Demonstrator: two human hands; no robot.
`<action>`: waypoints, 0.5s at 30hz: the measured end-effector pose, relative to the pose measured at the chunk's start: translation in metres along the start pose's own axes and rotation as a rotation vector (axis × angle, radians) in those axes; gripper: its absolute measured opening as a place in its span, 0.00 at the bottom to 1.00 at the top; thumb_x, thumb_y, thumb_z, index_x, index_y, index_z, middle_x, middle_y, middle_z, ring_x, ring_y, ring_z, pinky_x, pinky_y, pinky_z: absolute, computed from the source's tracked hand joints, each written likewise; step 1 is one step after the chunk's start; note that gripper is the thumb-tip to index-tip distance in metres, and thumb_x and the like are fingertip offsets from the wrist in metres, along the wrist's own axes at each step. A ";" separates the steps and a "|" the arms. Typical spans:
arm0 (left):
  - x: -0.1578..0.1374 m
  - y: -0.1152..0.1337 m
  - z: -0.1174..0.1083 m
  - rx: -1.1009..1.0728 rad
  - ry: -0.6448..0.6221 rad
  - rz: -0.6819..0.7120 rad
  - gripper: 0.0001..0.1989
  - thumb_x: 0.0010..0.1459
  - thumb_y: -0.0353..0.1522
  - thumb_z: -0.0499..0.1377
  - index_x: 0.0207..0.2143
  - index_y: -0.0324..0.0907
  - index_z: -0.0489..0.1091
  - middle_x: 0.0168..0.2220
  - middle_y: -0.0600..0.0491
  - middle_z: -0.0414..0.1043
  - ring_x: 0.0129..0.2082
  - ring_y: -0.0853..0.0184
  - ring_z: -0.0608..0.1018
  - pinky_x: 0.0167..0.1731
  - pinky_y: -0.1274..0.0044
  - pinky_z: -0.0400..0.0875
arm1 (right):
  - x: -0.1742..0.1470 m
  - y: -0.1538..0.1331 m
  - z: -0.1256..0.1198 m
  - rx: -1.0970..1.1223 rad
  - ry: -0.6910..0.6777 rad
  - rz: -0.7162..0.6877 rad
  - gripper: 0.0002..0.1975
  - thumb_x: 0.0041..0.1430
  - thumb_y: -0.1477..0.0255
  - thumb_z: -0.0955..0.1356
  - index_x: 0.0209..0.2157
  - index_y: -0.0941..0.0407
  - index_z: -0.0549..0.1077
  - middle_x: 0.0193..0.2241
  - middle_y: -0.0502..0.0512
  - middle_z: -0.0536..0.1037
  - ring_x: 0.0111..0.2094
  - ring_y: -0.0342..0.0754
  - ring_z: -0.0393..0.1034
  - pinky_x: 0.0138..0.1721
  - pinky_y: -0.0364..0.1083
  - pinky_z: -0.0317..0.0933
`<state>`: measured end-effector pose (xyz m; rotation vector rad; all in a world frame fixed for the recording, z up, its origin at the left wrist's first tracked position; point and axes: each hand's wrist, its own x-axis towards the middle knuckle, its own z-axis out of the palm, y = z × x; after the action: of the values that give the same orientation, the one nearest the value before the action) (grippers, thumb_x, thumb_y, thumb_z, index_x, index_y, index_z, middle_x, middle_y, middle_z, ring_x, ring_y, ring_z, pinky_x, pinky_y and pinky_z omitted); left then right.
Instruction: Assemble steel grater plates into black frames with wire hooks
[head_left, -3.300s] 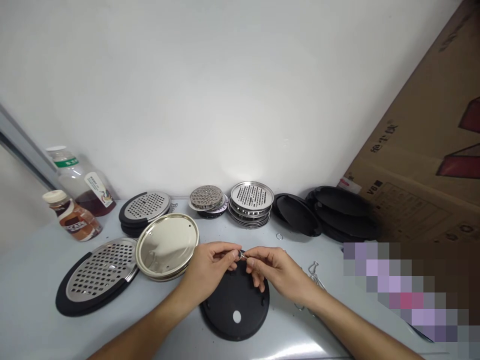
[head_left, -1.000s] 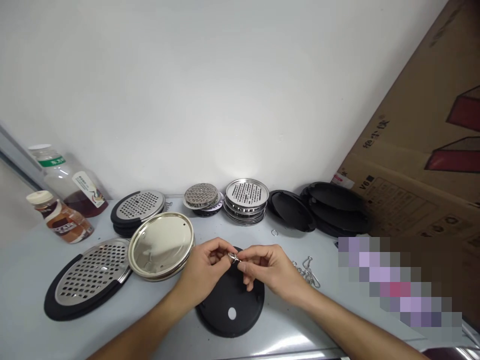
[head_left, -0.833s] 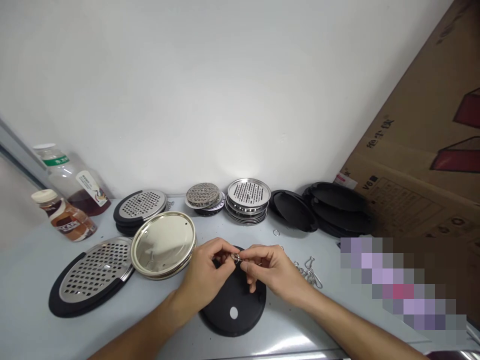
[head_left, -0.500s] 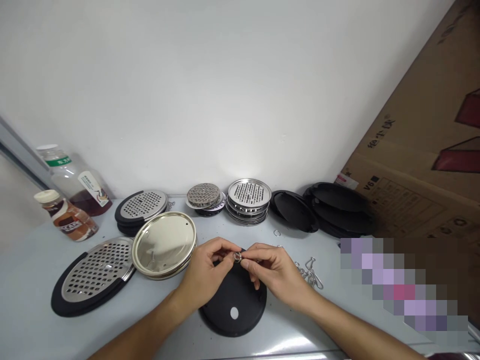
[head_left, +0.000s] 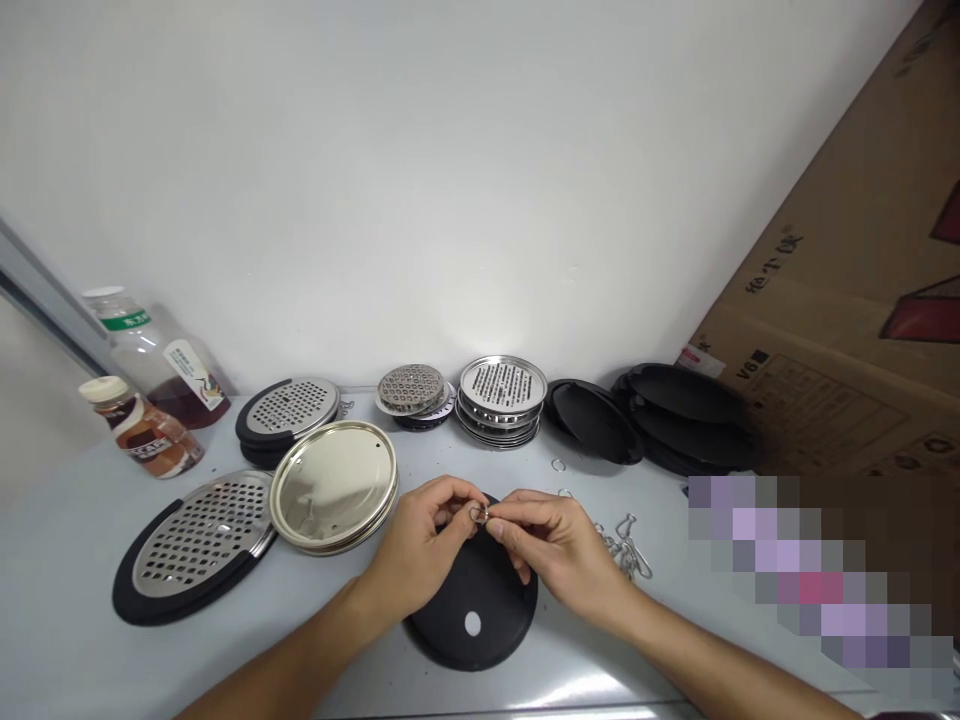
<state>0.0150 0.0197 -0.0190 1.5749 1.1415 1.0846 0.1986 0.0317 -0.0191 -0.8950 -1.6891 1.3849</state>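
Thumb and forefinger of my left hand (head_left: 420,540) are closed on one side of a small metal ring (head_left: 478,514). From the other side, the fingertips of my right hand (head_left: 559,548) pinch the same ring. Both hands hover over the far edge of a black round plate (head_left: 487,590), which has a white dot near its front. To the right of my right hand lies a small heap of metal hooks (head_left: 628,548). One loose ring (head_left: 558,465) rests on the table farther back.
On the left are black-rimmed grater discs (head_left: 199,535), a stack of gold-coloured lids (head_left: 334,485) and two bottles (head_left: 154,430). Perforated metal discs (head_left: 502,385) and black dishes (head_left: 596,420) line the wall. A cardboard box (head_left: 840,340) stands at the right.
The ring sits at a slightly different angle between my fingertips. Both hands keep their pinch, and the whole view has shifted a little.
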 end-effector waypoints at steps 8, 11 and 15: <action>-0.006 0.002 0.003 0.150 0.008 0.063 0.08 0.67 0.34 0.51 0.39 0.42 0.68 0.32 0.54 0.70 0.32 0.68 0.73 0.36 0.77 0.69 | -0.005 -0.004 -0.002 -0.278 0.006 -0.146 0.12 0.66 0.67 0.65 0.40 0.53 0.81 0.28 0.53 0.73 0.24 0.42 0.66 0.23 0.41 0.61; -0.006 0.002 0.001 0.175 0.035 0.066 0.09 0.68 0.35 0.49 0.39 0.43 0.66 0.31 0.55 0.69 0.32 0.68 0.74 0.36 0.76 0.69 | -0.006 -0.003 -0.002 -0.293 0.012 -0.159 0.12 0.66 0.67 0.65 0.43 0.52 0.80 0.30 0.54 0.74 0.25 0.42 0.67 0.24 0.41 0.61; -0.001 0.001 -0.005 0.218 0.059 0.075 0.09 0.67 0.35 0.51 0.38 0.43 0.69 0.33 0.54 0.71 0.33 0.67 0.75 0.36 0.76 0.70 | -0.003 0.001 -0.003 -0.273 0.028 -0.127 0.12 0.65 0.66 0.66 0.44 0.52 0.80 0.30 0.54 0.74 0.25 0.43 0.68 0.25 0.41 0.62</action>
<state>0.0101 0.0196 -0.0168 1.7764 1.2850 1.0907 0.2031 0.0305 -0.0206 -0.9333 -1.9085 1.0694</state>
